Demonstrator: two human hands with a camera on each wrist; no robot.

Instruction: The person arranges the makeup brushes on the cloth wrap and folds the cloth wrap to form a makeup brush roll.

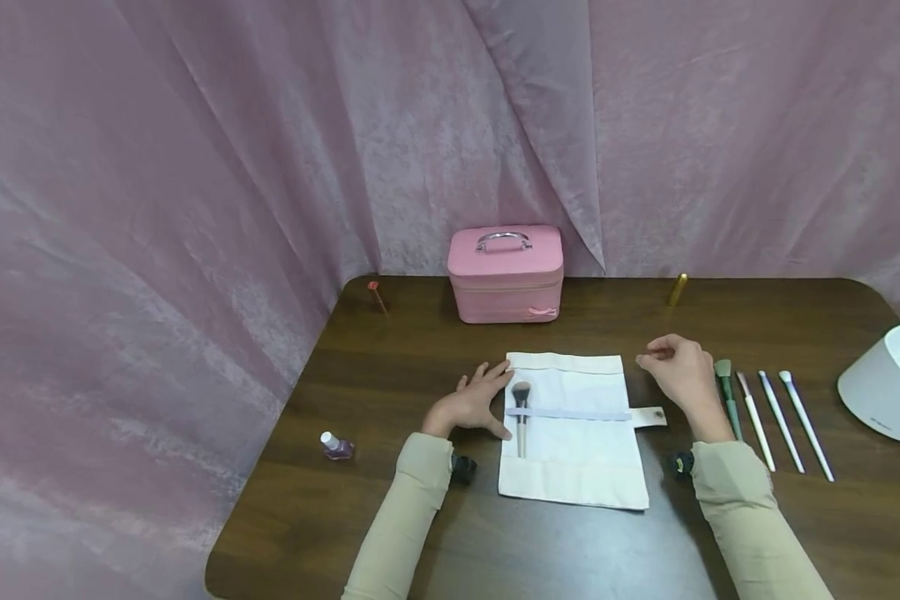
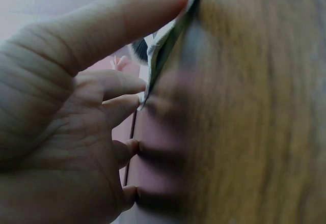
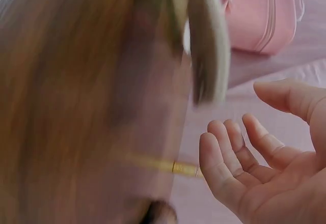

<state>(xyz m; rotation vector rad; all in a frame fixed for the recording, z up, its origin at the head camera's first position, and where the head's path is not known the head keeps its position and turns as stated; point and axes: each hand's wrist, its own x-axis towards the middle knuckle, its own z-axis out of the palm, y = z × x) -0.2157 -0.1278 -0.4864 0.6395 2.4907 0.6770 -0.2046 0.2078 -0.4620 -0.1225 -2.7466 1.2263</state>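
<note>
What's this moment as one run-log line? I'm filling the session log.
left hand: rests on brush roll edge | right hand: loosely curled, holds nothing | makeup brush: under strap

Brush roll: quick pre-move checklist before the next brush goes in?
1. Brush roll lies flat and unrolled on the table: ok.
2. Left hand rests on the roll's left edge, fingers straight, pinning it: ok.
3. First brush sits under the band, bristles toward the pink case: ok.
4. Right hand is empty, fingers loosely curled, beside the roll's upper right corner: ok.
5. Four brushes lie side by side to the right of that hand, none overlapping: ok.
6. Free slots under the band: cannot tell.
</note>
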